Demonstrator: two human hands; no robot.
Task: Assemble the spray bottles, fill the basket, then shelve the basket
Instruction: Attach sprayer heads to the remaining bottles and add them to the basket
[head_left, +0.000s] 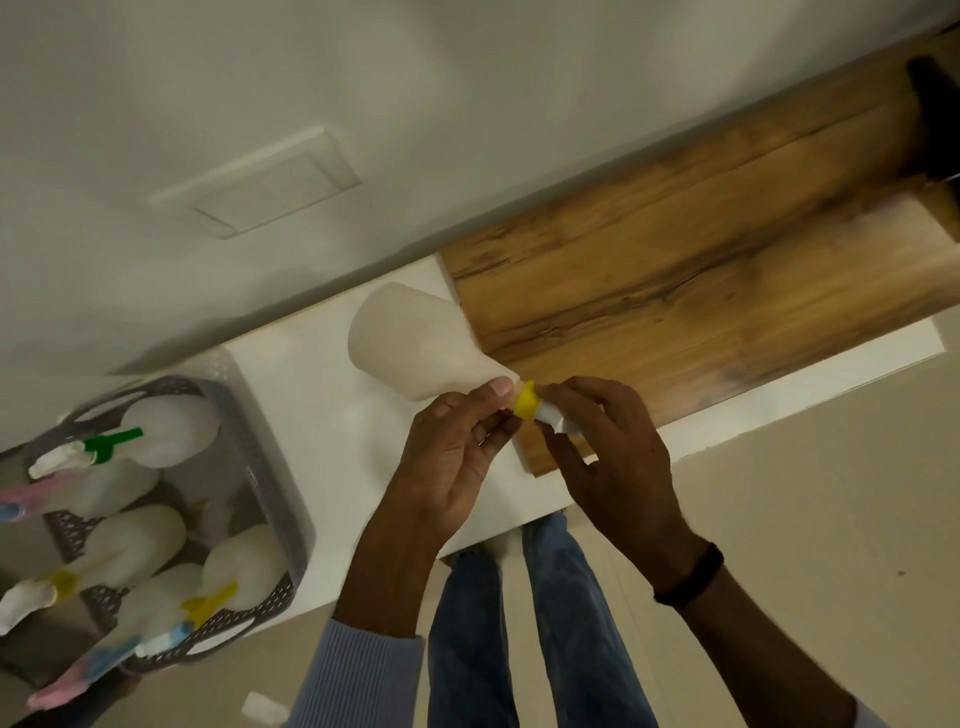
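Several finished bottles (156, 535) lie in the perforated grey plastic basket (280, 499) on the white counter (311, 384). One matte white bottle (415, 343) is held sideways above it, left hand (452, 457) clamped on its neck for bracing, right hand (602, 447) pinching the spray head beside the ribbed yellow collar (525, 400), likely to screw it on.

Both forearms reach up from the lower edge and meet at the neck of the white spray bottle (415, 343), held over the counter. The left hand (457, 457), below and left of that neck, pinches it with the thumb on top and fingers curled beneath. The right hand (608, 447), just right of the neck, closes its fingertips on the yellow collar (525, 400); its wrist wears a black band (691, 574).
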